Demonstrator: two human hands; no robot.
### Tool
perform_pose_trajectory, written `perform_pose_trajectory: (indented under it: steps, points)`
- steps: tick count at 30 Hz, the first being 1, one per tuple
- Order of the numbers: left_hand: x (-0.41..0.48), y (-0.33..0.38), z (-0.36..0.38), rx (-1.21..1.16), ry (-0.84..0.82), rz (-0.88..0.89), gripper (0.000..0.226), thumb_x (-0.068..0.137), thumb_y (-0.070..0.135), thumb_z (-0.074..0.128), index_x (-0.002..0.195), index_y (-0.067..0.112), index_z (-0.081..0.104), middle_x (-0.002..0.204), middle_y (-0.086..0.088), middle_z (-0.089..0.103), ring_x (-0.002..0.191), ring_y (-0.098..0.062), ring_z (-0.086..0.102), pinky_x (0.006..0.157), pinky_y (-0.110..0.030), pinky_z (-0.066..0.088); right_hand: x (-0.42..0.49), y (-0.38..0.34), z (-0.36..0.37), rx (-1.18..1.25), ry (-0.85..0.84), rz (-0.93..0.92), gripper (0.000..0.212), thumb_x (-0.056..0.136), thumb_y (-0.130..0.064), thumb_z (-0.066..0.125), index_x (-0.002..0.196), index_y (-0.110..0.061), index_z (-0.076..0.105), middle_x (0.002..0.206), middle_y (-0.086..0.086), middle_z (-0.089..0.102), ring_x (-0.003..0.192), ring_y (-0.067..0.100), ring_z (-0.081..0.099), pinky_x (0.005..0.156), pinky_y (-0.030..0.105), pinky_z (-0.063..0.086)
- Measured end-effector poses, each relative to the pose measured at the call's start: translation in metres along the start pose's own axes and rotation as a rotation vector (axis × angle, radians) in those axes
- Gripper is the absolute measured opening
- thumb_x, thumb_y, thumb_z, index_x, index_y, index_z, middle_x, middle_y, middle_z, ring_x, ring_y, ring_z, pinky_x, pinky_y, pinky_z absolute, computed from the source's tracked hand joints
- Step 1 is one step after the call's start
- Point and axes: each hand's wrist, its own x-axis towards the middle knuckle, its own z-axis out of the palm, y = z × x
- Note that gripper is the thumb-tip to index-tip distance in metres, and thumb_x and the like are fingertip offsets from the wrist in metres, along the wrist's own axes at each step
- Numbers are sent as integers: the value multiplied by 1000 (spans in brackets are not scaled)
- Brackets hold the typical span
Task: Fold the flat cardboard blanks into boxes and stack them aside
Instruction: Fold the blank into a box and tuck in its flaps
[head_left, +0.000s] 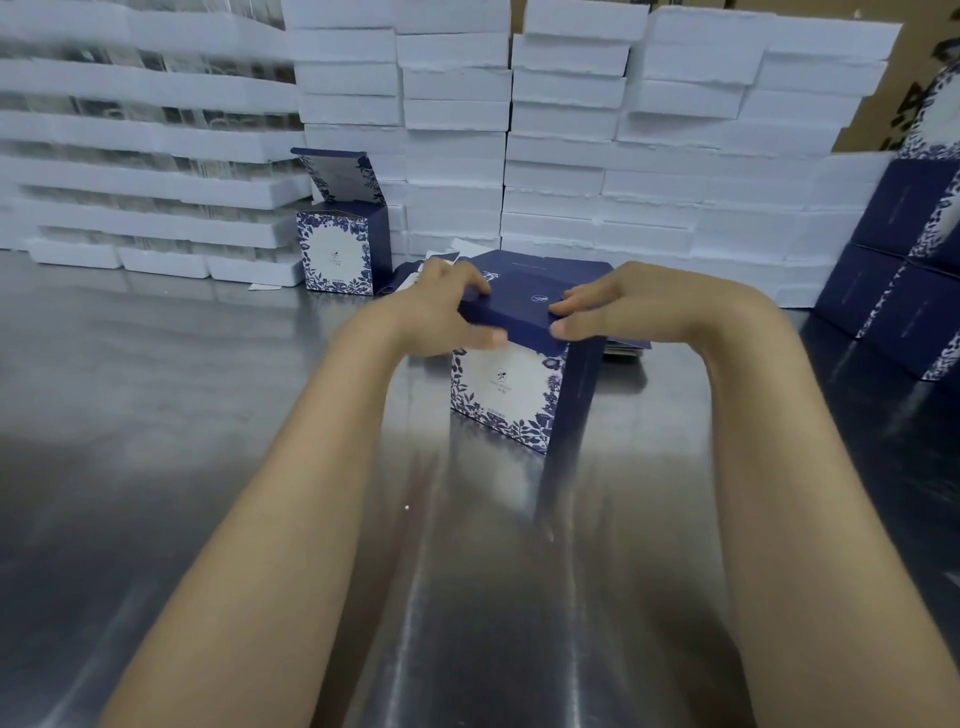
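A navy box with a white floral front (506, 395) stands upright on the steel table (156, 415) in the middle. My left hand (441, 312) grips the left edge of its dark blue lid, thumb on the front lip. My right hand (608, 312) grips the lid's right edge the same way. The lid lies nearly flat on top. Behind the box lies a pile of flat navy blanks (540, 262), partly hidden by my hands. A second folded box (340, 249) stands at the back left with its lid flap up.
Stacks of white foam trays (561, 130) form a wall across the back of the table. Finished navy boxes (909, 280) are stacked at the right edge. A few loose flat pieces (626, 349) lie just right of the box I hold.
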Motion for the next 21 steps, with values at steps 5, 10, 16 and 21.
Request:
perform_pose_trajectory:
  steps: [5, 10, 16, 21]
  points:
    - [-4, 12, -11, 245, 32, 53, 40, 92, 34, 62, 130, 22, 55, 142, 0, 35, 123, -23, 45, 99, -32, 36, 6, -13, 11, -134, 204, -126, 28, 80, -7, 74, 101, -25, 72, 84, -17, 55, 79, 4, 55, 61, 16, 38]
    - [-7, 16, -9, 104, 181, 119, 14, 89, 11, 66, 98, 21, 70, 110, 0, 64, 105, -20, 58, 85, -23, 42, 9, -10, 14, -37, 241, -133, 33, 80, 4, 69, 97, -24, 74, 77, -21, 55, 70, -1, 53, 57, 11, 39]
    - [-4, 20, -4, 146, 158, 57, 26, 80, 20, 77, 103, 30, 70, 104, 7, 59, 107, -20, 56, 100, -43, 44, 17, -7, 18, -46, 265, -123, 39, 81, 6, 62, 87, -32, 71, 77, -24, 54, 88, 13, 58, 85, 29, 48]
    - [-3, 27, -1, 272, 205, 109, 22, 82, 34, 74, 103, 29, 68, 95, 5, 57, 95, -22, 55, 86, -34, 44, 17, -9, 28, -184, 295, -201, 40, 77, 6, 48, 88, -32, 57, 95, -9, 50, 96, 22, 53, 85, 42, 49]
